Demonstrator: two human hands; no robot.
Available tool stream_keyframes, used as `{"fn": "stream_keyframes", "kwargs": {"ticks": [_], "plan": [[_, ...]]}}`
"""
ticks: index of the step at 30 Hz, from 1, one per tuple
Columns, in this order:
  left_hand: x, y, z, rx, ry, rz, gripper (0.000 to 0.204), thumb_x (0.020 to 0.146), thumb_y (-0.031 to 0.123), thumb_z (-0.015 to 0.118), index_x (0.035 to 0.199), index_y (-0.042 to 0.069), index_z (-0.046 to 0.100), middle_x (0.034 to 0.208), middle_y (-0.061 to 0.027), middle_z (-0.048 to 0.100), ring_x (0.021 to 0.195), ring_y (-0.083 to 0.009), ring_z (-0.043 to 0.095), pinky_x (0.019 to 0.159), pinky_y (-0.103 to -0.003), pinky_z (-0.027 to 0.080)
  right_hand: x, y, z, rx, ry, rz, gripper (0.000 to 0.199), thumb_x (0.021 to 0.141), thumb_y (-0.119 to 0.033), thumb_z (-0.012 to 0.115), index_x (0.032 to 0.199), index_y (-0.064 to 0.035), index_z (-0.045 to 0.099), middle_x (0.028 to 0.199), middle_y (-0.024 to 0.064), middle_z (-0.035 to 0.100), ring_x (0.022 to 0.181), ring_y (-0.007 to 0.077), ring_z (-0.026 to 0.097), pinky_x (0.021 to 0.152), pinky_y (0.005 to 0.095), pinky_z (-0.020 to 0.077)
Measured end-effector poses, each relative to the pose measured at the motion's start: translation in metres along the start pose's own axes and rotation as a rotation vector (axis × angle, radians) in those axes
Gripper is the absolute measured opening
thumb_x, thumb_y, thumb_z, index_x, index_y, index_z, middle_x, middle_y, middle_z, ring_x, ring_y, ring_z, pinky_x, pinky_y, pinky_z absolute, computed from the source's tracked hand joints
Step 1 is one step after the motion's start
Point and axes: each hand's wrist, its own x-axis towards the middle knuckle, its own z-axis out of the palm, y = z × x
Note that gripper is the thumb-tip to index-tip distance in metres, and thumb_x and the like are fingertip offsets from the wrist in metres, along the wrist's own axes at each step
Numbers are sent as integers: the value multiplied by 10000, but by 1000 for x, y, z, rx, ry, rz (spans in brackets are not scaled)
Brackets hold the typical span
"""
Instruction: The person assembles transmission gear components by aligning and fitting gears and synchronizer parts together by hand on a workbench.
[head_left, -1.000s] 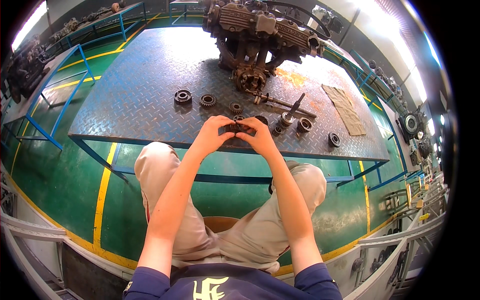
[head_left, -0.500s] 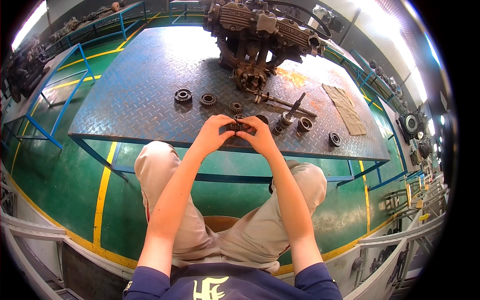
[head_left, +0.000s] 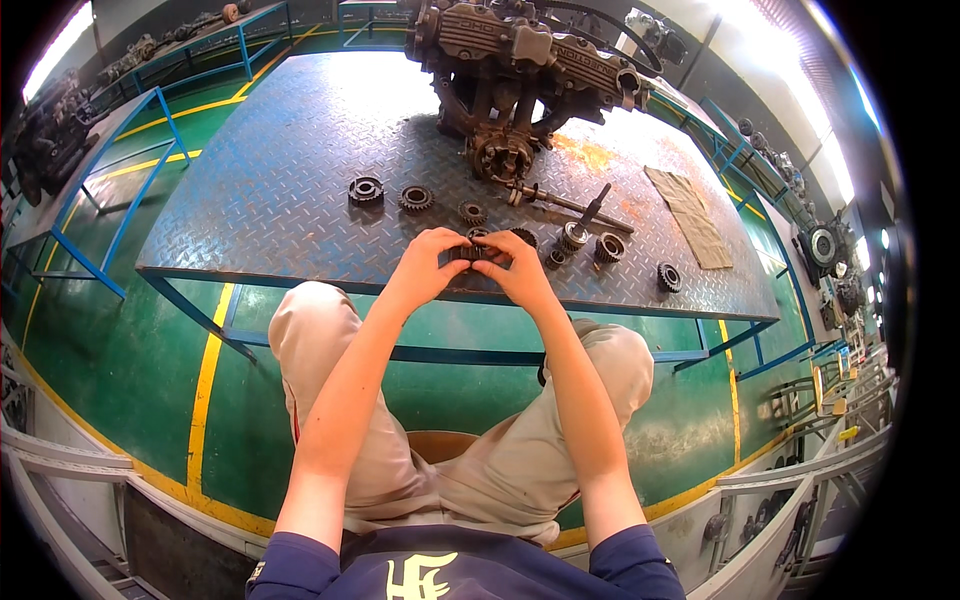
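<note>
At the near edge of the metal table (head_left: 300,215), a dark toothed gear (head_left: 466,254) is pinched between my two hands. My left hand (head_left: 425,268) closes on its left side with thumb and fingers. From the other side, my right hand (head_left: 517,268) grips it the same way. Fingers cover much of the gear. Just beyond them lies a small gear (head_left: 473,213), and another gear (head_left: 523,238) is partly hidden behind my right fingers. Farther left rest two more gears, a larger ring gear (head_left: 366,191) and a flat one (head_left: 416,199).
Right of my hands, a gear shaft (head_left: 574,235) stands tilted beside a gear (head_left: 609,249); another gear (head_left: 669,279) lies farther right. A long rod (head_left: 570,208) lies behind them. A brown cloth (head_left: 690,218) is at the right. A large engine (head_left: 520,70) occupies the table's far side.
</note>
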Motion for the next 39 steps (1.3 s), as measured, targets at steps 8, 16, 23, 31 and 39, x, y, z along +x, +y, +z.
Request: {"fn": "stream_keyframes", "kwargs": {"ticks": [8, 16, 23, 31, 39], "plan": [[-1, 0, -2, -5, -17, -29, 341, 774, 109, 783, 1084, -1, 692, 1105, -143, 680, 1082, -333, 617, 961, -392, 474, 0, -1, -1, -6, -27, 7, 406, 786, -120, 807, 1159, -18, 686, 1140, 113, 667, 977, 241, 643, 815, 321, 516], [0, 2, -2, -5, -27, -17, 330, 778, 103, 780, 1082, 8, 694, 1099, -139, 678, 1085, -333, 612, 960, -391, 472, -1, 0, -2, -18, -21, 7, 450, 773, -119, 810, 1194, -29, 681, 1170, 110, 655, 992, 236, 644, 833, 319, 509], [-1, -1, -1, -6, -19, -15, 330, 781, 103, 776, 1086, 9, 693, 1099, -142, 677, 1080, -334, 616, 958, -393, 474, 0, 0, -1, -22, -27, 4, 448, 776, -132, 814, 1192, -30, 681, 1173, 109, 654, 994, 241, 638, 833, 324, 508], [0, -1, 0, -5, -16, -5, 322, 788, 103, 768, 1085, 5, 693, 1093, -145, 679, 1069, -336, 620, 952, -393, 477, 0, 0, -1, 4, -16, 20, 422, 791, -132, 804, 1180, -24, 684, 1151, 109, 665, 998, 250, 632, 834, 322, 506], [0, -2, 6, 5, 49, 2, 271, 813, 100, 739, 1054, -13, 695, 1048, -163, 687, 1025, -349, 636, 922, -389, 490, 0, -3, 3, 44, 21, 8, 309, 830, -55, 753, 1128, 4, 696, 1069, 114, 678, 834, 198, 647, 755, 291, 519]]}}
